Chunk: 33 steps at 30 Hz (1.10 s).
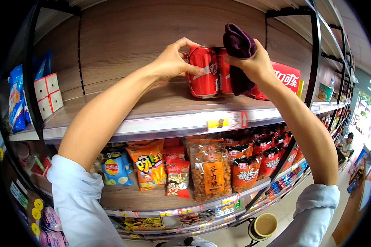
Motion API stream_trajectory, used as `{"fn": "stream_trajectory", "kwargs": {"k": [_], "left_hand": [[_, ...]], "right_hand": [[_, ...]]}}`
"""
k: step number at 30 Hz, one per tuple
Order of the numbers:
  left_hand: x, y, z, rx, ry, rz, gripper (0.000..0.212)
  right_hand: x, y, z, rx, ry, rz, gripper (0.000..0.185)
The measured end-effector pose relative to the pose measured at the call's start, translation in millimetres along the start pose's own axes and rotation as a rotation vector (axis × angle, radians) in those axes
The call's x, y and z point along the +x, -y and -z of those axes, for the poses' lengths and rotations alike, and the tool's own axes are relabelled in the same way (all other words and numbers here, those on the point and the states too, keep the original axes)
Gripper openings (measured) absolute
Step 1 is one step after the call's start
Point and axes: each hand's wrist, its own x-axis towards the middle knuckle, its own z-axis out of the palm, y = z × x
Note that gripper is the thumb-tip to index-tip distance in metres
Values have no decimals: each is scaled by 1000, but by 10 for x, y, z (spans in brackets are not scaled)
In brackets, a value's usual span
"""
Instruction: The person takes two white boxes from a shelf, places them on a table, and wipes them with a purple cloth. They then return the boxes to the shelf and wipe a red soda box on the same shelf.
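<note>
My left hand grips a red soda can, thumb across its front, at the wooden shelf. Directly right of it, a second red can stands close by, partly hidden. My right hand is closed on a dark purple cloth, which hangs down beside the second can; whether its fingers also touch that can is hidden. Behind my right wrist a red carton with white lettering is partly covered by my forearm.
Below, snack bags line the lower shelf. A white box with red edges stands left of the black upright. At bottom right is a round container of tan liquid. A seated person is far right.
</note>
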Motion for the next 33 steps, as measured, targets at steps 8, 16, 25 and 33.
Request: {"fn": "stream_trajectory", "kwargs": {"k": [8,16,25,33], "left_hand": [[172,-74,-416,19,17,6,59],[-76,-423,-301,391,42,-256,92],[-984,-919,768,265,-63,-244,31],[-1557,-992,1559,282,-340,-165,20]], "right_hand": [[-53,-353,332,3,83,63,59],[77,367,796,-324,358,455,42],[-46,1194,-90,160,942,318,56],[140,1886,-961,486,908,284,30]]}}
